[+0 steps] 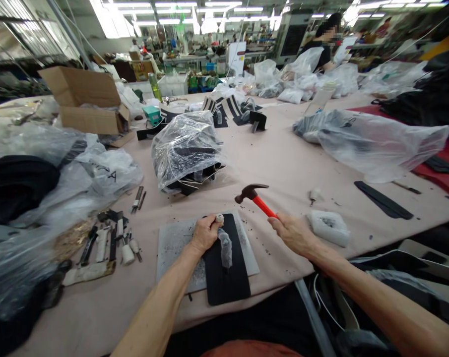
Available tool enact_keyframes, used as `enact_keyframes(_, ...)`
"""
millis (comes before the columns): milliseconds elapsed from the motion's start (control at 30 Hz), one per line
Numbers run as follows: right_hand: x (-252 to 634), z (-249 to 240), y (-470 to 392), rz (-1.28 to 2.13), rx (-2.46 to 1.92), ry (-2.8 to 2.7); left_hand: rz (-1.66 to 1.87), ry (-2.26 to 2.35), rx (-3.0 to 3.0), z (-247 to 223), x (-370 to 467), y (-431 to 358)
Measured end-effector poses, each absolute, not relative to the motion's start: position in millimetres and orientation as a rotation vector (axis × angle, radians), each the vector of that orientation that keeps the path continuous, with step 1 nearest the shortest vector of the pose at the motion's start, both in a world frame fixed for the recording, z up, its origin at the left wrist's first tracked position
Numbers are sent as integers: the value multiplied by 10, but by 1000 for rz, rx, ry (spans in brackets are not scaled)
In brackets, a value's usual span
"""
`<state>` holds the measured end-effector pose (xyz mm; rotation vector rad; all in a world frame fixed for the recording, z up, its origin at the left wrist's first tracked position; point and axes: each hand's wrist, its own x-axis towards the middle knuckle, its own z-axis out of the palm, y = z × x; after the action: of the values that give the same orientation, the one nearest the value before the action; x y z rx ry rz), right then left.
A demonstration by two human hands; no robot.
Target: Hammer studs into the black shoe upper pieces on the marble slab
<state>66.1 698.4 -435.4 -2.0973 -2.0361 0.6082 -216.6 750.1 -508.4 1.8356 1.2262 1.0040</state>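
A claw hammer (259, 200) with a red handle and dark head is gripped in my right hand (289, 232), raised to the right of the work board. My left hand (206, 232) pinches a small upright tool with a pale round top (220, 218); its lower end is hidden. That tool stands over the upper part of a black flat panel (229, 285) with rounded corners. A plastic-wrapped piece (226, 250) lies on the panel just below my left hand. Beneath the panel is a grey-white board (172, 253) strewn with dark specks.
Hand tools (110, 243) and a mallet (90, 272) lie at left. A plastic-covered stack of black parts (189, 153) stands beyond the board. At right are a small white tray (328, 228) and black strips (382, 199). A cardboard box (88, 99) sits behind; a co-worker (324, 42) is farther back.
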Motion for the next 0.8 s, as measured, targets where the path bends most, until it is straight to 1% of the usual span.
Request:
enact_keyframes(67,741,-4590,6964,644,-2223,-1969,1004,1221,1828,-5084,-2165,7499)
enact_keyframes(100,748,-4690,6937,581,-2281,-1960,1008,1218,1825,-5082,-2164,7498)
enact_keyframes(167,676,-4808,6865,330,-2259,-1984,1015,1214,1824,-5070,-2161,7496)
enact_keyframes(233,483,-4806,6798,125,-1980,-2059,1016,1209,1822,-5051,-2157,7491)
enact_keyframes(267,350,-4774,6776,113,-1762,-2130,1015,1209,1823,-5040,-2156,7489)
enact_keyframes(367,-94,-4682,6783,316,-1156,-2350,1009,1228,1826,-5014,-2154,7485)
enact_keyframes(433,-337,-4694,6835,378,-1022,-2434,1011,1250,1798,-5015,-2149,7494)
enact_keyframes(533,-531,-4794,6909,329,-1049,-2483,1048,1270,1633,-5047,-2122,7542)
enact_keyframes(667,-575,-4796,6903,293,-1105,-2587,1338,1314,1040,-5038,-2112,7640)
enact_keyframes(733,-573,-4679,6879,260,-1308,-2546,1477,1308,864,-4937,-2166,7662)
enact_keyframes(800,-575,-4509,6877,225,-1623,-2388,1597,1281,875,-4761,-2270,7645)
